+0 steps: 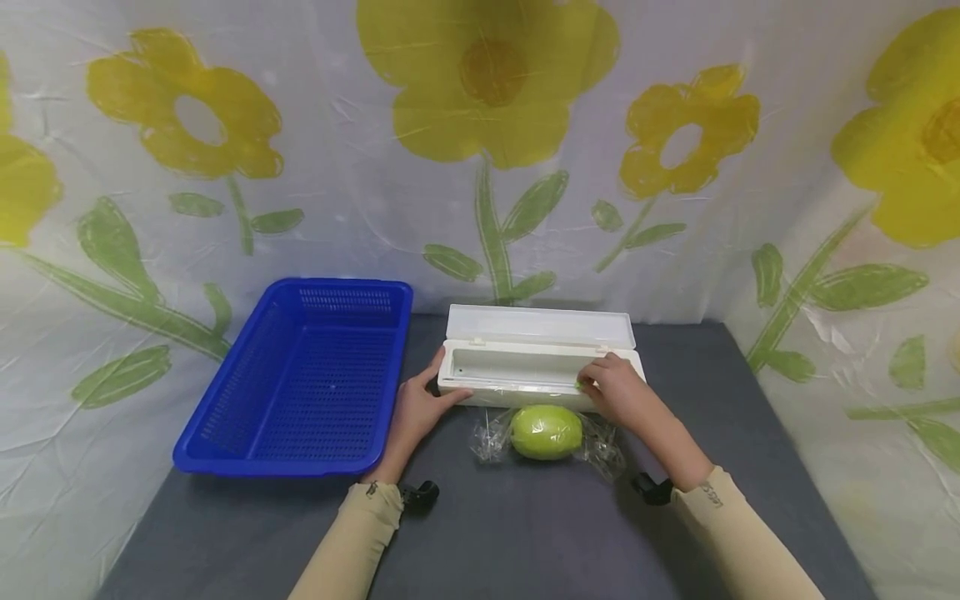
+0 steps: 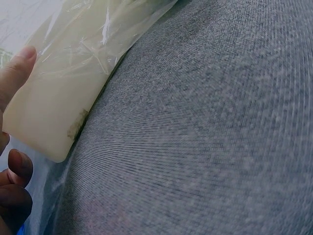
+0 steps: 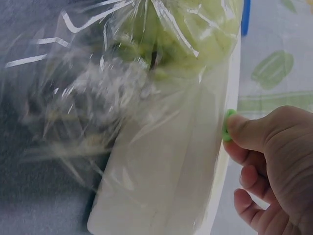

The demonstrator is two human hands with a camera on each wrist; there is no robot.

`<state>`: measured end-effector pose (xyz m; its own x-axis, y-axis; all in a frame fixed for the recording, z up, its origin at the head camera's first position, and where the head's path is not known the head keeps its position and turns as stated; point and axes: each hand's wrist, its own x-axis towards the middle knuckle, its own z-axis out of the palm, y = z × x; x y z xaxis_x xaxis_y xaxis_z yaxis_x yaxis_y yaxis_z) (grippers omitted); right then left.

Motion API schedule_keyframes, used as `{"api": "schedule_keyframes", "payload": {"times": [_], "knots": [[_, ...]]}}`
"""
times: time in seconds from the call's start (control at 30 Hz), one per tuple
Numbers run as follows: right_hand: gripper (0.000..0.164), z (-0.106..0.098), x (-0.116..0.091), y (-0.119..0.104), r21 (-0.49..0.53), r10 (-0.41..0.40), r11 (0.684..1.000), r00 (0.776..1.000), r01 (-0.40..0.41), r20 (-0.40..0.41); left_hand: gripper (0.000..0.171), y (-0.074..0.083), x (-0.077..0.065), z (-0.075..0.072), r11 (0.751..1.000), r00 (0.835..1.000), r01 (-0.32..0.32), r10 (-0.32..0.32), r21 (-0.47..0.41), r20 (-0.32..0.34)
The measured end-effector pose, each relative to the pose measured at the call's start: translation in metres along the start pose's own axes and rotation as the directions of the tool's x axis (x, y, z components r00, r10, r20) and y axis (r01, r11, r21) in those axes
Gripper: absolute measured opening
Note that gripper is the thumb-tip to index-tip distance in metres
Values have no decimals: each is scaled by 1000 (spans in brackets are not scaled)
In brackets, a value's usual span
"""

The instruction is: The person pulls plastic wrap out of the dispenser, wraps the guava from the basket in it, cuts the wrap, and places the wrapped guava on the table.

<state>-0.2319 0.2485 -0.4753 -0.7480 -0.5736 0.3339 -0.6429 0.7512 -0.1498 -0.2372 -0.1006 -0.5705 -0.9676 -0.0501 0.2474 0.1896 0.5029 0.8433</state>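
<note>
Your left hand (image 1: 418, 408) was clamped on the left end of the white box (image 1: 510, 393) at the centre of the frame, thumb over the front wall; likely bracing it against sideways drag. Your right hand (image 1: 617, 387) had thumb and finger pinched together on a small green tab (image 3: 225, 129) at the box's front edge, towards its right end; a fingertip grip probably suited so slight a piece. Lid (image 1: 540, 325) lay back towards the sheet, leaving the trough exposed to you.

Green fruit (image 1: 546, 432) sat just below the box in the frame, swathed in clear film (image 1: 491, 437), which also draped over the box front; likely kept close so the film could reach.

Materials: box smooth, long, rectangular, apparently hard plastic. Film glossy, bunched and crinkled either side of the rounded fruit. Blue basket (image 1: 288, 468), left of frame, perforated, round-cornered. Grey cloth (image 1: 525, 542) beneath, finely ribbed; flowered sheet (image 1: 330, 208) behind, creased.
</note>
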Motion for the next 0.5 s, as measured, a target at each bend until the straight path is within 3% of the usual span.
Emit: {"api": "schedule_keyframes", "payload": {"times": [0.2, 0.5], "knots": [[12, -1, -6, 6, -14, -40, 999, 998, 40, -40, 96, -1, -2, 1, 1000, 1000, 10, -10, -18, 16], [11, -8, -11, 10, 27, -29, 999, 999, 30, -17, 96, 0, -2, 0, 999, 1000, -7, 7, -39, 6]]}}
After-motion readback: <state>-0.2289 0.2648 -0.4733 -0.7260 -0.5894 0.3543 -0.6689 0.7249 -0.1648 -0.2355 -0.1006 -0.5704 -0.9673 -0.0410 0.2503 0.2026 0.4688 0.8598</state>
